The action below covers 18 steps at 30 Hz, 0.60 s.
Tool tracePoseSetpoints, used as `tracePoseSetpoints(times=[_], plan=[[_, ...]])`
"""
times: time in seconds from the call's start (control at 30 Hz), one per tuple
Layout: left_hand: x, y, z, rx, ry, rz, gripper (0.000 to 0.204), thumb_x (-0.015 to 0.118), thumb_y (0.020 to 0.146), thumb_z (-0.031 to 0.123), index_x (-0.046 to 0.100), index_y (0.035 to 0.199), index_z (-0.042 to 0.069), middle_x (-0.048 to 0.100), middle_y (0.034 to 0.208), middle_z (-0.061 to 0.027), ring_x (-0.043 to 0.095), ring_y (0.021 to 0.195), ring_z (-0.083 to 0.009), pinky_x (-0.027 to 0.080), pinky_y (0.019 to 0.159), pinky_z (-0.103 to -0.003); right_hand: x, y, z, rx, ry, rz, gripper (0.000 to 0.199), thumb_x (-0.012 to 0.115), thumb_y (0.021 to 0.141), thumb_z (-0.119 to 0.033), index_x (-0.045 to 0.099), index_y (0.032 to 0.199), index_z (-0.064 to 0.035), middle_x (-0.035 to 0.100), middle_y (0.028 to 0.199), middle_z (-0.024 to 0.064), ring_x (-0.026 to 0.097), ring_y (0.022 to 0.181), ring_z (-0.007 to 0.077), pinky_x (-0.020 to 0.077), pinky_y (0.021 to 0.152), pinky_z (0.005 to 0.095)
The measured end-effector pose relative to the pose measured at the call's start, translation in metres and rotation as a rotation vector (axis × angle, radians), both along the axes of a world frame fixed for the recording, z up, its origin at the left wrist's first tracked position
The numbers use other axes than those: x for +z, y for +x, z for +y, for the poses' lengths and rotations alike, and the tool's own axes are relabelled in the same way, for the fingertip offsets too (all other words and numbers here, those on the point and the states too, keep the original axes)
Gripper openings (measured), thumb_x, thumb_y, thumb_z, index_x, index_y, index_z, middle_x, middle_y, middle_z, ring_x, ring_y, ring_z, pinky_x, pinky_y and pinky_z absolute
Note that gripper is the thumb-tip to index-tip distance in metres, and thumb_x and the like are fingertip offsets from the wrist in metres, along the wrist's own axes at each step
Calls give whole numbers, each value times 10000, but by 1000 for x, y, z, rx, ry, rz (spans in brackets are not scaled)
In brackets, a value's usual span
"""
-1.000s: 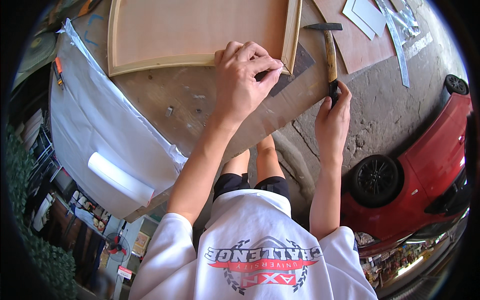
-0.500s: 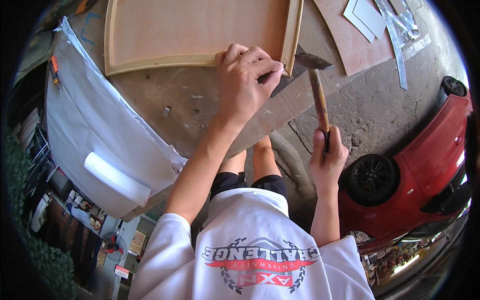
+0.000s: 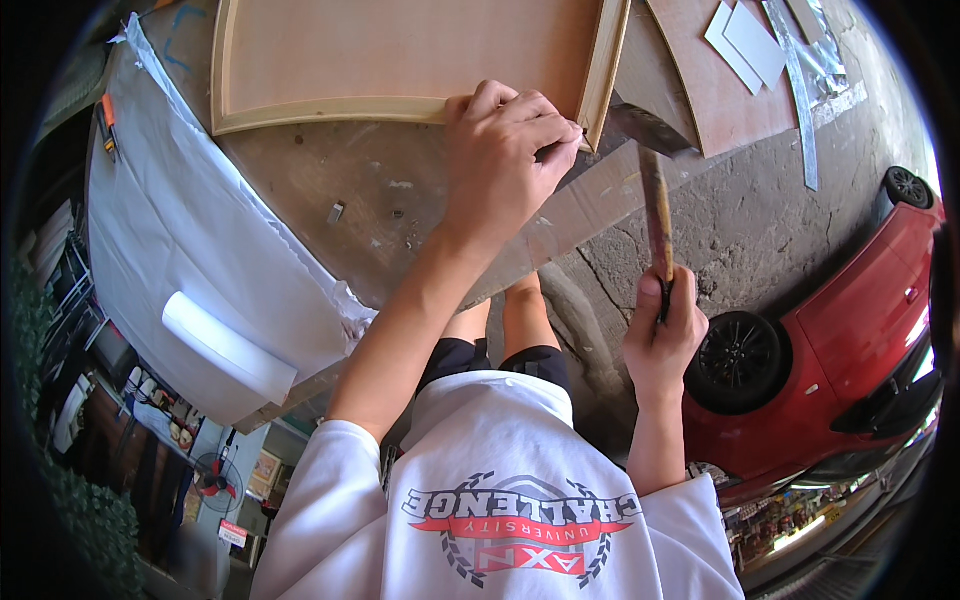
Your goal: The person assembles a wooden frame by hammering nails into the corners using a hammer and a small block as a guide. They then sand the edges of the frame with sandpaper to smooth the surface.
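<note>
The wooden frame lies flat on the far part of the workbench, its near-right corner just under the left hand. That hand's fingers are pressed together at the corner, pinching something too small to make out — perhaps a nail, but it cannot be told. The hammer stands just right of that corner: its dark metal head is close beside the frame's right rail, and its wooden handle runs from there nearly straight toward the person, tilted a little right. The right hand is clenched round the near end of the handle, off the bench edge and over the concrete floor. So the corner lies far and slightly left of the right hand's grip, along the handle's long axis, and the left hand is the one already on it; its fingertips sit right beside the hammer head, the one thing in the way.

Farther right a board carries pale cut pieces and a metal strip. White sheeting drapes the bench's left side, rolled at its near end — a red car stands near right
</note>
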<state>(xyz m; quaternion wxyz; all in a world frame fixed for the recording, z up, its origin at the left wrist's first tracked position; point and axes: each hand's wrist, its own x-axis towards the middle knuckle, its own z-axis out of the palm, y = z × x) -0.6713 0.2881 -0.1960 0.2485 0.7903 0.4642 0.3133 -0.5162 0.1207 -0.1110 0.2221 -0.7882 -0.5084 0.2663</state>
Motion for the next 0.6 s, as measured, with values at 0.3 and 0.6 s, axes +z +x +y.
tracePoseSetpoints(times=[0.3, 0.6], plan=[[-9, 0, -2, 12, 52, -34, 86, 856, 750, 171, 779, 779, 196, 703, 838, 101, 613, 896, -158, 393, 860, -380, 1, -2, 1, 35, 18, -9, 69, 619, 1002, -58, 617, 1038, 1, 626, 802, 155, 654, 586, 323, 499, 548, 364], [-2, -1, -1, 1, 9, 9, 77, 850, 763, 176, 791, 810, 192, 721, 856, 93, 628, 904, -167, 419, 875, -348, -1, -4, 1, 16, -68, -20, 89, 618, 1022, -92, 605, 1059, -12, 608, 708, 149, 644, 557, 349, 496, 539, 392]])
